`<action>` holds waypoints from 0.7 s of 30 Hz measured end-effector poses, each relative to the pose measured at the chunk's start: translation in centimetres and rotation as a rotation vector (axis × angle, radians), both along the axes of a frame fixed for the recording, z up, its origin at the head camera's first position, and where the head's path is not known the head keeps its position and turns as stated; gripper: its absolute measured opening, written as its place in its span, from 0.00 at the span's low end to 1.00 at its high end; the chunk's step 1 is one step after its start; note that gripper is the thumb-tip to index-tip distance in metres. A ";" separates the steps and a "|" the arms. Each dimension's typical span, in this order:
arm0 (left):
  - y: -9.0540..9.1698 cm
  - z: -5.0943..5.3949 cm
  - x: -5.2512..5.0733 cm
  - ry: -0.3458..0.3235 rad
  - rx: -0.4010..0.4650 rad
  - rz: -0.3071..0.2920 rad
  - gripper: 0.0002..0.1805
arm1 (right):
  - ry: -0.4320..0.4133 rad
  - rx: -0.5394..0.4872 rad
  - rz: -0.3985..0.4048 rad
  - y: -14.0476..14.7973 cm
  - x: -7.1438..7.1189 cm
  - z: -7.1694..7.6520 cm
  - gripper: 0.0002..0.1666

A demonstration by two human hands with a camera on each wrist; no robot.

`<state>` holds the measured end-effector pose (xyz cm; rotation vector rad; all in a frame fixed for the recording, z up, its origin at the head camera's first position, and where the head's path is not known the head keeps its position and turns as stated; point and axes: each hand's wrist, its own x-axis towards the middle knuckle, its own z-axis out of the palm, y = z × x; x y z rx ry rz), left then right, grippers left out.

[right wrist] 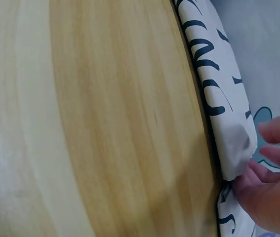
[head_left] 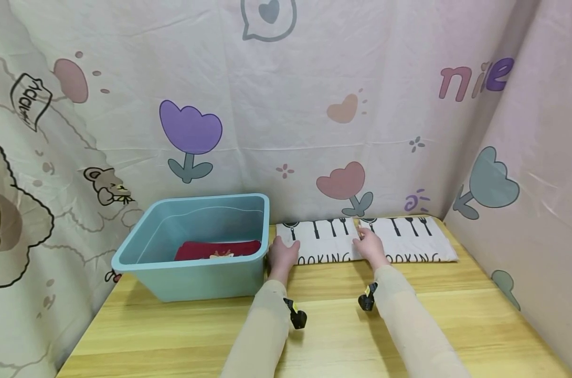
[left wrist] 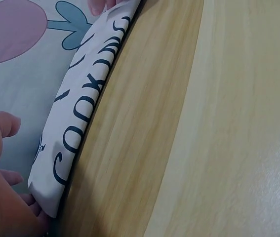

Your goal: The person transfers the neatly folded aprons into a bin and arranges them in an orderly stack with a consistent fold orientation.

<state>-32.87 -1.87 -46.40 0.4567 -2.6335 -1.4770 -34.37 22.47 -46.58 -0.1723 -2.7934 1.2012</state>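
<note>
Two white folded cloths printed with dark cutlery and the word COOKING lie side by side along the back of the table. My left hand (head_left: 283,256) is at the left end of the left cloth (head_left: 321,239). In the left wrist view, its fingertips (left wrist: 30,201) tuck against the cloth's corner while another digit stands raised and apart. My right hand (head_left: 371,247) is where the two cloths meet. In the right wrist view, its fingers (right wrist: 275,129) are spread loosely, and some touch the left cloth's end. The right cloth (head_left: 409,240) lies flat beside it.
A light blue plastic bin (head_left: 210,281) stands left of my left hand, with a dark red folded cloth (head_left: 196,251) inside. The wooden table (head_left: 333,336) stretches toward me. A printed curtain (head_left: 286,105) hangs close behind the cloths and along both sides.
</note>
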 end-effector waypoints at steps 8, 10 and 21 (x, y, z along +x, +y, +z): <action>0.1 -0.1 -0.1 0.021 0.053 0.011 0.36 | -0.012 -0.047 -0.082 0.5 -0.3 -0.8 0.28; 0.1 -0.2 -0.2 0.024 0.065 0.007 0.35 | -0.023 -0.059 -0.086 0.6 -0.3 -0.9 0.28; 0.2 0.1 -0.1 -0.027 0.176 0.041 0.32 | -0.007 -0.103 -0.094 0.7 0.2 -0.6 0.27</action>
